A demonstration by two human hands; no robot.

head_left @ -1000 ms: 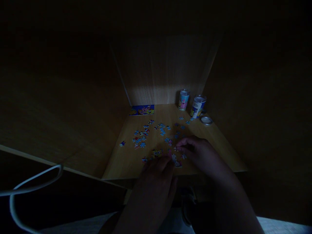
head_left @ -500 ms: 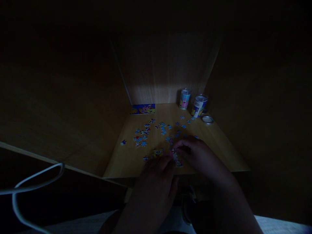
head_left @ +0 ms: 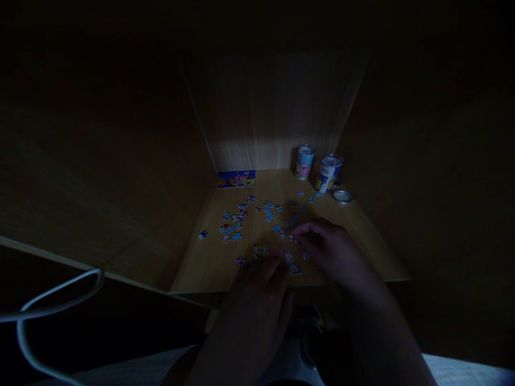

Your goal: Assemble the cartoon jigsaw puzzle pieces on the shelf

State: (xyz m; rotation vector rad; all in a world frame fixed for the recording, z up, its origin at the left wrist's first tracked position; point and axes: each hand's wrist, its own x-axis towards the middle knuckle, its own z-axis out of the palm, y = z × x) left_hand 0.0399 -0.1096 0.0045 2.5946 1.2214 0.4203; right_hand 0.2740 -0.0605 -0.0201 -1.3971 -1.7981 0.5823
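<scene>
My left hand [head_left: 261,281] lies with its fingers stretched over the near edge of a partly joined jigsaw puzzle [head_left: 260,251], which shows a yellow face and a pink part. Its fingertips press on the joined pieces and hide some of them. Just right of that, my right hand [head_left: 324,244] pinches a small puzzle piece [head_left: 292,238] between thumb and fingertips, slightly above the board. A loose pinkish piece [head_left: 305,256] lies under the right palm. Farther off, loose blue pieces [head_left: 269,213] and a cluster of mixed pieces [head_left: 235,225] are scattered. The light is dim.
Two printed cans [head_left: 304,162] [head_left: 329,174] stand at the back right, with a round metal lid [head_left: 342,197] beside them. A picture sheet [head_left: 235,179] lies at the back left. Wooden panels [head_left: 265,118] enclose the board. A white cable [head_left: 60,292] loops at the lower left.
My right hand has drawn away from the joined pieces, a little to the right, with a small puzzle piece in its pinch. My left hand has stayed in place.
</scene>
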